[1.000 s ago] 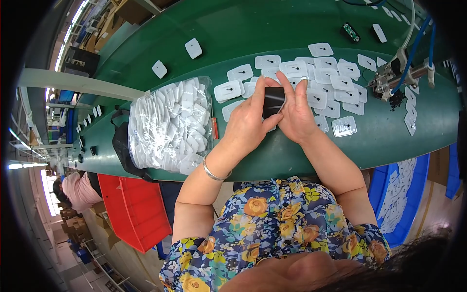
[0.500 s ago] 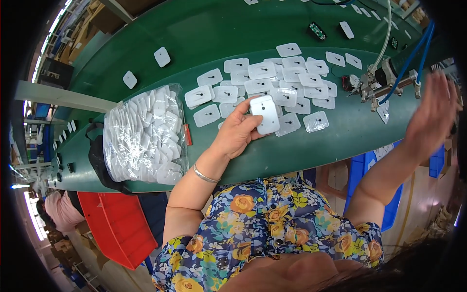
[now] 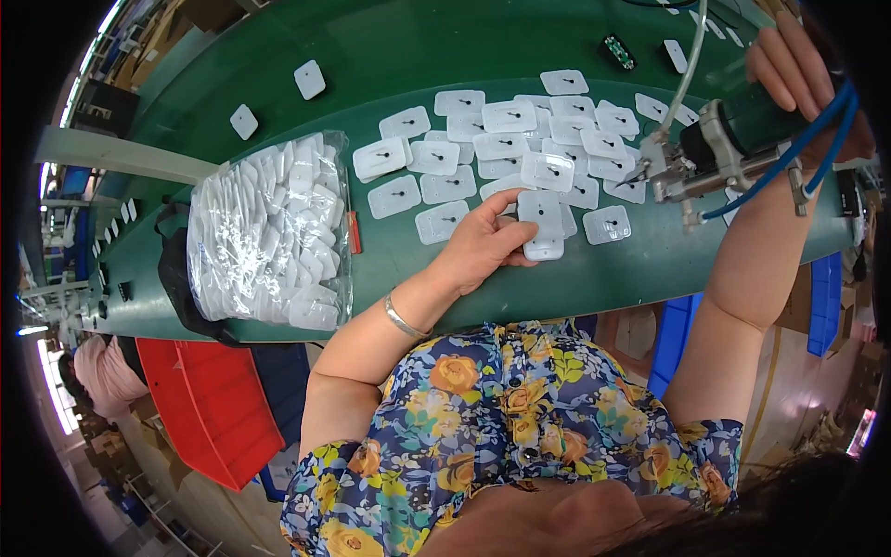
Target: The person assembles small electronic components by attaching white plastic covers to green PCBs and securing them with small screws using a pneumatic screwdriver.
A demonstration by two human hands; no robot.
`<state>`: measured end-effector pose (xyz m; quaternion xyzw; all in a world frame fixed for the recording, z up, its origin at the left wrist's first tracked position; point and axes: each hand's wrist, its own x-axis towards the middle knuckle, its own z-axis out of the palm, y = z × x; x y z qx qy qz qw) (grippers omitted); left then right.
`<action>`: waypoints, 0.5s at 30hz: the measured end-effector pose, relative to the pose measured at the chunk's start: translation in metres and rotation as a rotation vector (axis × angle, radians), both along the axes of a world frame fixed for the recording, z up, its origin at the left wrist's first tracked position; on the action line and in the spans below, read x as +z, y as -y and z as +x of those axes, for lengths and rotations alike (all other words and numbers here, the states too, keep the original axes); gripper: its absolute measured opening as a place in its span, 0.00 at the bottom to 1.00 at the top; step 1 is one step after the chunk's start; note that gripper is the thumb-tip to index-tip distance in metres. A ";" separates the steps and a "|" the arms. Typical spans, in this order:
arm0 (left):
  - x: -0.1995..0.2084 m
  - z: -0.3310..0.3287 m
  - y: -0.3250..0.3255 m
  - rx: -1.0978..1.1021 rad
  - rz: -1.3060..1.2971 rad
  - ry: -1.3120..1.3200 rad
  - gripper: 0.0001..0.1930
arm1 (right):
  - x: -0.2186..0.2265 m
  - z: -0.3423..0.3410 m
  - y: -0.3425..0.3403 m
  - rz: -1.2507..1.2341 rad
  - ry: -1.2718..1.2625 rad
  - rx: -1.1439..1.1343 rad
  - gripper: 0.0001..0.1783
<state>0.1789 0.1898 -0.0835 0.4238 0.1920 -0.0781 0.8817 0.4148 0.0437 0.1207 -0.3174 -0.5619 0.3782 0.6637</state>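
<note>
My left hand [image 3: 492,239] holds a white rounded-rectangular plastic case [image 3: 543,227] upright over the bench, thumb on its face. A dark hole shows in the case near its middle. At the right, my right hand [image 3: 800,79] is wrapped round a dark green cylindrical tool [image 3: 754,119]. Metal clamps and a rod assembly [image 3: 719,172] carry this tool, and part of the hand is hidden behind it. Just beyond the left hand lie several clear plastic trays [image 3: 501,146], each with a small black part on it, overlapping in loose rows.
A clear bag [image 3: 264,232] packed with white pieces stands left, beside a red-handled tool [image 3: 354,232] and a black strap [image 3: 176,278]. Blue hoses [image 3: 831,121] hang at the right. White cases [image 3: 310,80] and a green circuit board [image 3: 617,52] lie farther back. A red bin [image 3: 209,408] stands below.
My right hand has moved from open in the air onto the green tool, and the rod assembly has shifted left. The left hand and its white case have moved slightly right.
</note>
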 end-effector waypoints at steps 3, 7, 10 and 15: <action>0.000 -0.002 0.001 -0.003 0.013 -0.014 0.24 | 0.001 -0.055 -0.044 -0.045 -0.006 0.050 0.34; -0.004 0.000 0.004 -0.080 0.015 0.012 0.23 | 0.002 -0.073 -0.080 -0.099 0.004 0.079 0.30; 0.001 -0.002 0.004 -0.088 0.015 0.034 0.23 | 0.001 -0.066 -0.083 -0.137 0.005 0.113 0.28; 0.003 -0.003 0.004 -0.079 0.024 0.055 0.22 | 0.004 -0.069 -0.076 -0.193 0.020 0.178 0.23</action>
